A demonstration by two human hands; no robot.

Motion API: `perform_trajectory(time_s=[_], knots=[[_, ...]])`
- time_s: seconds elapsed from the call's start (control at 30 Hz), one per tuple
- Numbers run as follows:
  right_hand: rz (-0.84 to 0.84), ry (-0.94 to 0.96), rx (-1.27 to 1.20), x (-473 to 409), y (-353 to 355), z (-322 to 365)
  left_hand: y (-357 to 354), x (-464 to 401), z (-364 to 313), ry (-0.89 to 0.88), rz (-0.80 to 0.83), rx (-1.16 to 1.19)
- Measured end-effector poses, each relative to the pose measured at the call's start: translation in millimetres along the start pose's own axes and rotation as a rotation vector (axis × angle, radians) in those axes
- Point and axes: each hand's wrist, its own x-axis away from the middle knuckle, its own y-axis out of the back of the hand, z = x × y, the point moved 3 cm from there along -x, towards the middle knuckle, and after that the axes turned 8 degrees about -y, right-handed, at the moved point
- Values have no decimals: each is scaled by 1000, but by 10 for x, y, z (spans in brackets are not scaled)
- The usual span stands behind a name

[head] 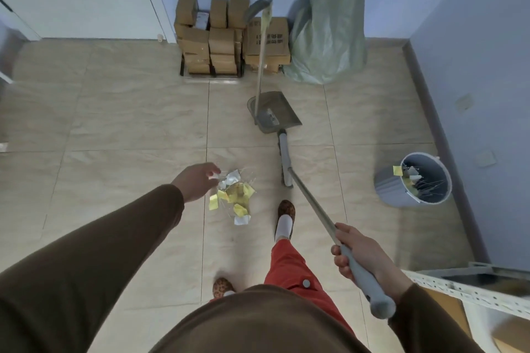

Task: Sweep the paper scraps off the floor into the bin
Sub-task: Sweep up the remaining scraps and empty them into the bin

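- The paper scraps lie in 1 loose heap of yellow and white bits on the floor, just ahead of the person's feet, near the middle of the view.
- The left hand reaches down to the 10 o'clock edge of that heap, fingers curled; it appears to pinch a white bit, though whether it truly grips one I cannot tell.
- The right hand is wrapped tight around the grey grip of the broom, at about 4 o'clock in the view. The handle slants up towards 11 o'clock, with the broom head resting on the floor to the right of the heap, apart from it.
- Holding the broom out to the side likely keeps it ready for sweeping while the other hand tends the pile.
- The dustpan stands at 12 o'clock from the heap, well apart from it, its long handle leaning towards the cardboard boxes by the wall. A green sack stands beside them.
- The bin sits at 3 o'clock near the right wall, tipped towards the camera, and already holds some yellow and white scraps.
- Judging by this, part of the job is done; the gathered heap has yet to reach the dustpan and then the bin.
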Motion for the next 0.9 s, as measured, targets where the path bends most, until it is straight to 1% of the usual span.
perform_trajectory(time_s=[0.1, 0.23, 0.33, 0.4, 0.5, 0.6, 0.67, 0.73, 0.83, 0.9], knots=[[22, -47, -133, -216, 89, 570, 560, -723, -646, -100, -153, -15], [94, -133, -288, -594, 103, 1607, 1361, -1693, -1517, -205, -375, -99], [91, -90, -335, -803, 57, 2349, 1862, -2372, -1981, -231, -505, -194], [83, -61, -379, -903, 10, 2765, 2103, -2787, -2151, -198, -523, -287], [75, -81, -450, -1095, -48, 3145, 2274, -3267, -2195, -91, -416, -375], [106, -130, -475, -1267, -70, 3313, 2273, -3569, -2151, -82, -296, -363], [119, -180, -496, -1376, -50, 3352, 2228, -3654, -2127, -78, -268, -265], [94, -203, -488, -1554, 17, 3344, 2140, -3647, -2113, -16, -230, -115], [68, -225, -431, -1809, 108, 3205, 1888, -3482, -2086, 108, -74, 146], [91, -229, -363, -1897, 134, 3038, 1654, -3289, -2085, 142, 44, 219]])
